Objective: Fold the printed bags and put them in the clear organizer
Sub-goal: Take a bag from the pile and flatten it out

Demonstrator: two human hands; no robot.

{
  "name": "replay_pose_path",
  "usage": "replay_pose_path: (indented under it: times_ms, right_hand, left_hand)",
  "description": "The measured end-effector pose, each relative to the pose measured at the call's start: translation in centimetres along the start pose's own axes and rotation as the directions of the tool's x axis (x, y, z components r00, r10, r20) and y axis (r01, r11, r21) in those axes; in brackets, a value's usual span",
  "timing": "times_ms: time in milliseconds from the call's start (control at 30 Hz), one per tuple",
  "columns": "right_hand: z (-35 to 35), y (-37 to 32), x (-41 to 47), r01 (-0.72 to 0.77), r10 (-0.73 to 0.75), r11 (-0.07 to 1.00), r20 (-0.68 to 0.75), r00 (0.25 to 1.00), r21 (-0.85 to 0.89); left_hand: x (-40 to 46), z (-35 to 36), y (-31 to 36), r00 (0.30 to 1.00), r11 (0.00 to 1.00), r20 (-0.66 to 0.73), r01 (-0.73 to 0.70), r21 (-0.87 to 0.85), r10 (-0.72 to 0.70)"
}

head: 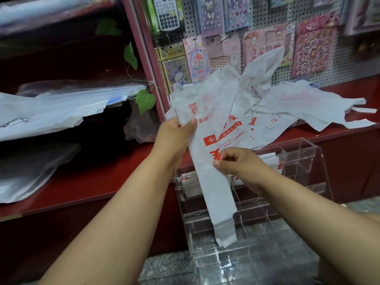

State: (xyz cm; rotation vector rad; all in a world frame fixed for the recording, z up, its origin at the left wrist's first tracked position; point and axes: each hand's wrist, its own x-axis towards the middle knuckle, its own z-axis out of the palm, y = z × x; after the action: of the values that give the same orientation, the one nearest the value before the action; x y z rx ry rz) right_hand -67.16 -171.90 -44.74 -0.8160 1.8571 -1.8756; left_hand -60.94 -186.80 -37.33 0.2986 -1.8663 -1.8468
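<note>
A white plastic bag with red print (pixel 207 124) hangs between my hands, its handle strip trailing down in front of the clear organizer (pixel 304 161). My left hand (pixel 174 134) pinches its upper left edge with thumb on top. My right hand (pixel 236 163) grips the bag's middle with curled fingers. Several more printed bags (pixel 287 108) lie in a loose heap on the red shelf behind. Folded bags (pixel 187 179) sit in the organizer's upper compartments.
The tiered organizer stands on a speckled stone floor (pixel 168 266) against a red counter (pixel 98 177). A pegboard (pixel 271 9) with sticker packs and a calculator (pixel 167 13) rises behind. Plastic-wrapped goods (pixel 61 108) fill dark shelves at left.
</note>
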Motion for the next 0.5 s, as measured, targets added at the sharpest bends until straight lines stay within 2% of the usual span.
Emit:
replay_pose_path:
  times_ms: [100,167,233,367,500]
  right_hand:
    - [0.0,-0.5,-0.1,0.024,-0.019,0.996,-0.059,0.998,0.081]
    - [0.0,-0.7,-0.2,0.041,-0.029,0.991,-0.099,0.995,0.124]
    - [0.0,-0.8,-0.2,0.039,-0.025,0.992,-0.119,0.993,0.121]
    - [0.0,-0.8,-0.2,0.025,-0.009,0.993,-0.137,0.991,0.115]
    - [0.1,-1.3,-0.4,0.064,-0.050,0.994,-0.164,0.985,0.086]
  left_hand:
    - [-0.6,0.1,-0.5,0.990,0.991,0.093,0.109,-0.075,-0.102]
    - [-1.5,0.0,-2.2,0.964,0.972,0.126,0.236,-0.010,-0.233]
    - [-2.4,-0.2,-4.1,0.947,0.954,0.124,0.288,0.088,-0.297]
    - [-2.9,-0.2,-5.4,0.976,0.971,0.029,0.211,0.108,-0.215]
    - [-3.4,-0.2,-5.1,0.988,0.986,0.011,0.151,0.074,-0.152]
